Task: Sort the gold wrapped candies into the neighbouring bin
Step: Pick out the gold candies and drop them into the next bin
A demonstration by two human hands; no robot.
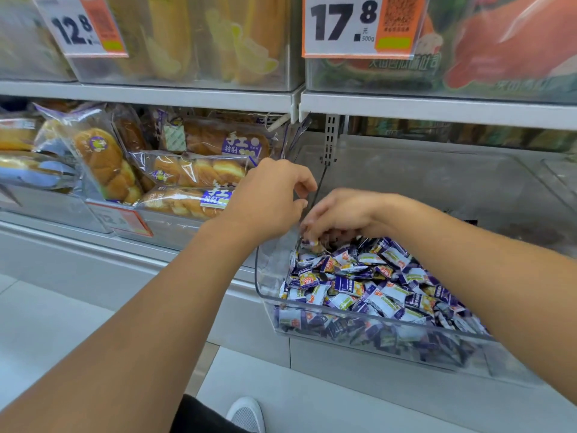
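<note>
Clear plastic bin, crinkly wrapped candies

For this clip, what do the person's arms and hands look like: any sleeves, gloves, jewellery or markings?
Both arms are bare as far up as the view shows: no sleeves in view. The left hand and right hand wear no gloves, and no rings, watch or bracelets show on the wrists or visible fingers. No tattoos or markings are visible. Below, dark clothing and a white mesh shoe appear.

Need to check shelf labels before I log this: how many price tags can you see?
3. The 12.8 tag hangs upper left, the 17.8 tag upper right, and a blurred orange-and-white tag sits on the bread bin's front, lower left. Others may be hidden behind the arms.
</note>
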